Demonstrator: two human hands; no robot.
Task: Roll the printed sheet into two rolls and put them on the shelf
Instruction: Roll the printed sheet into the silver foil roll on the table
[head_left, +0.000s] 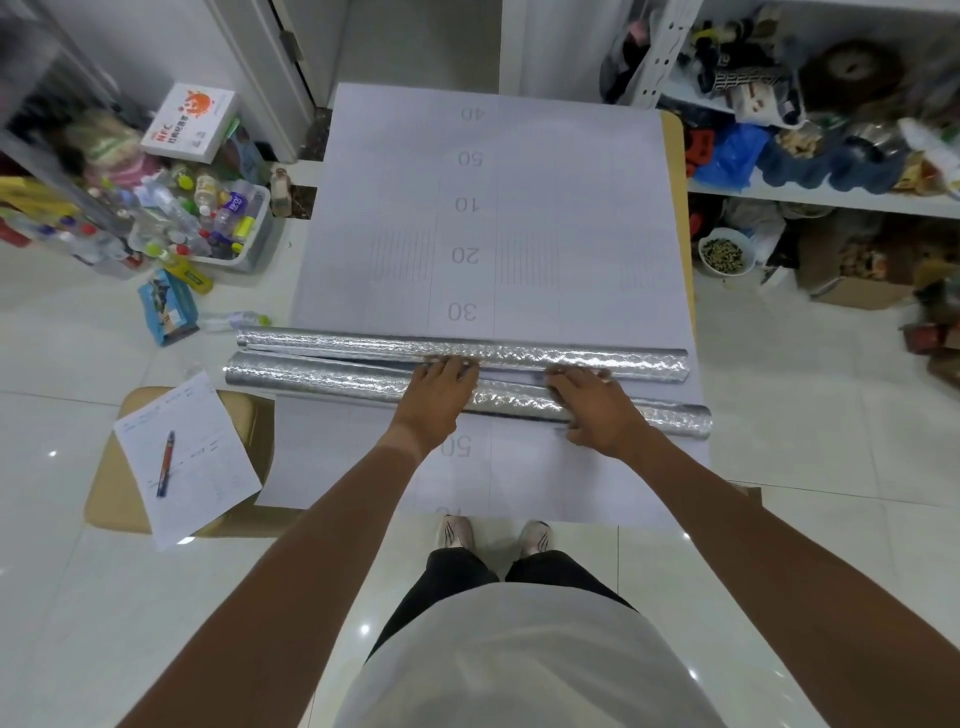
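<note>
While both of my hands rest across the two silver rolls, I read this as the rolling step nearly done and the carrying step not yet begun. The printed sheet (545, 208) lies flat along the worktop (675, 171), its numbers running away from me, and a further stretch of it shows on my side of the rolls, down towards my shoes. The far roll (337, 344) and the near roll (311, 379) lie side by side across the sheet, touching or nearly so along their length, the near one skewed a little so its right end sits closer to me.

My left hand (436, 397) lies on the near roll with fingers stretched forward, the tips reaching the far roll. My right hand (592, 410) does much the same further right, fingers fairly straight and spread over both. Neither hand is curled round a roll; they press rather than grip.

Whether the silver tubes are the sheet's own rolled ends or separate pieces I cannot tell for certain.

Next, I judge, each roll needs tightening and squaring, since a loose foil-backed roll will likely spring open once released. Then I must close my fingers round them and turn right, where the shelf (821, 200) stands just beside the worktop, already crowded with bags and clutter, so finding a free gap matters.
</note>
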